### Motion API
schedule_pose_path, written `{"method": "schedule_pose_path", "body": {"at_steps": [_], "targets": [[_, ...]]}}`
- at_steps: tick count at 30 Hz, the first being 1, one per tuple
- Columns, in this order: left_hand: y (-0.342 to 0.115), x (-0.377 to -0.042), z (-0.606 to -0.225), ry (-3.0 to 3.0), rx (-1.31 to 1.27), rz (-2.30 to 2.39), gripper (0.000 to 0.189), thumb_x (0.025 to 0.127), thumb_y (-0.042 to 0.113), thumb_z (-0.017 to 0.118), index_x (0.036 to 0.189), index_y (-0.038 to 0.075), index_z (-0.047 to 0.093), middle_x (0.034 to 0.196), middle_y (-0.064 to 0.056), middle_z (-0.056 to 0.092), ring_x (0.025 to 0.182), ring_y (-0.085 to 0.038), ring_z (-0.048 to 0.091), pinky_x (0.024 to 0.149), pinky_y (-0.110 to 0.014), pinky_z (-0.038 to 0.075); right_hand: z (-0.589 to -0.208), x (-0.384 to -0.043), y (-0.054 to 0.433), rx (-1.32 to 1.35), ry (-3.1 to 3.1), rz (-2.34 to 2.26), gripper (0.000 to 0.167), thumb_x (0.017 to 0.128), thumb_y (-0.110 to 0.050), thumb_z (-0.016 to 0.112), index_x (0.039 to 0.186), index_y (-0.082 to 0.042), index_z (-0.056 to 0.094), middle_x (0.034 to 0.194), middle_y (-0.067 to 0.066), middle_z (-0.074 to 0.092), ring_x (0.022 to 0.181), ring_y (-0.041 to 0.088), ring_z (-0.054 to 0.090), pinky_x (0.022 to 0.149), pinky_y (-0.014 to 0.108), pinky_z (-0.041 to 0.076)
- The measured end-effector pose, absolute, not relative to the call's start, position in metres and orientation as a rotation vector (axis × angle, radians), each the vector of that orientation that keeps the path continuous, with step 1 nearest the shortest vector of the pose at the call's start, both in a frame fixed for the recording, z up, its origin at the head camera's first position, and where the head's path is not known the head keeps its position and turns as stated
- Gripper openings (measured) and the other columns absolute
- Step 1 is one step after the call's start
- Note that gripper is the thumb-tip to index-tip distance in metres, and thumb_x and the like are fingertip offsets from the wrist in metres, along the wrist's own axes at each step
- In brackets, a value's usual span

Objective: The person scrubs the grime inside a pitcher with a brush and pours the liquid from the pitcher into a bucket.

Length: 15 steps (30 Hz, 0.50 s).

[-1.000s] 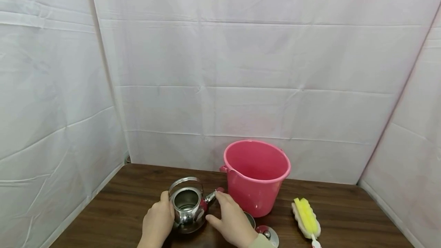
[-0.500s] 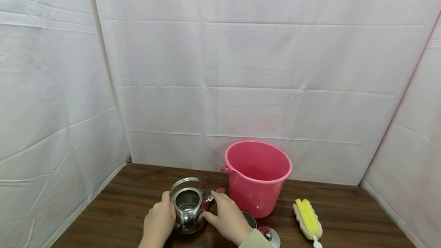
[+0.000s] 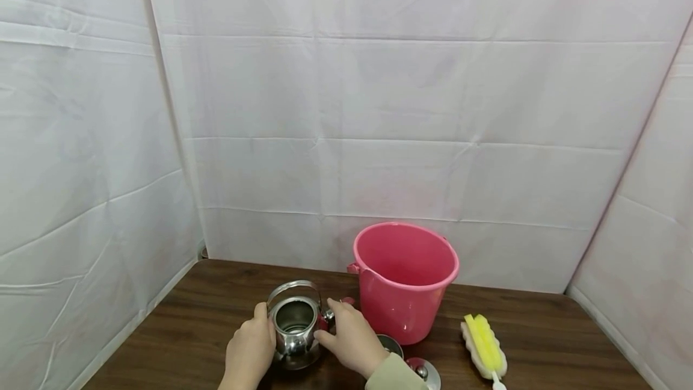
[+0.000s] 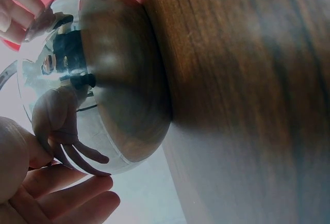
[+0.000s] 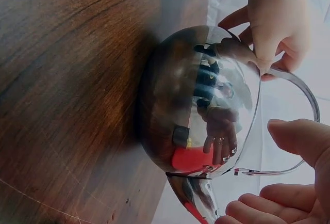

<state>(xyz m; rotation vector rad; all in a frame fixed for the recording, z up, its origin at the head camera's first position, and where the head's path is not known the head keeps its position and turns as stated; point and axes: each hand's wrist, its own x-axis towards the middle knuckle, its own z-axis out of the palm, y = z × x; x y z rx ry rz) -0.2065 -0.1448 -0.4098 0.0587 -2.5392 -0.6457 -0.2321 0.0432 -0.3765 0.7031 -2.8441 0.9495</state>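
Observation:
A shiny steel kettle (image 3: 295, 348) stands lidless on the wooden table, its hoop handle raised and its spout toward the right. My left hand (image 3: 248, 348) holds the kettle's left side, with the thumb at the handle's base, as the right wrist view shows. Beside the spout is my right hand (image 3: 354, 342), fingers loosely bent and thumb apart; in the right wrist view this hand (image 5: 289, 182) has a gap between thumb and fingers, with nothing gripped. The kettle's lid (image 3: 426, 373) lies right of that hand. A small round metal-rimmed vessel (image 3: 392, 345) is partly hidden behind it.
A pink bucket (image 3: 400, 315) stands behind the right hand, close to the spout. Farther right lies a yellow and white sponge brush (image 3: 485, 348). White cloth walls (image 3: 346, 107) enclose the dark wooden table (image 3: 178, 330) at the back and sides.
My right hand has shifted a little left along the spout, closer to the kettle's body. The left hand and the kettle stay nearly where they were.

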Motion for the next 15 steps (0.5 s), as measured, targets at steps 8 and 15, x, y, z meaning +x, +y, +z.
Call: {"method": "schedule_pose_path", "body": {"at_steps": [8,15], "targets": [[-0.145,-0.206,-0.41,-2.531,0.061,-0.648,0.017,0.09,0.006,0.055,0.103,-0.004,0.05,0.064,-0.019,0.062,0.051,-0.032,0.06,0.038,-0.041,0.039,-0.374,-0.238,0.04,0.703,-2.862,1.008,0.065,0.082,-0.028,0.071,0.133,0.006,0.048,0.131,0.022,0.055,0.121,0.036,0.053,0.097,0.051,0.045],[-0.146,-0.207,-0.411,-2.531,0.06,-0.636,0.018,0.09,0.006,0.056,0.103,-0.004,0.05,0.062,-0.018,0.061,0.049,-0.031,0.059,0.037,-0.039,0.038,-0.372,-0.243,0.034,0.714,-2.853,0.972,0.064,0.081,-0.028,0.072,0.131,0.007,0.05,0.128,0.021,0.058,0.119,0.035,0.055,0.095,0.049,0.047]]}}
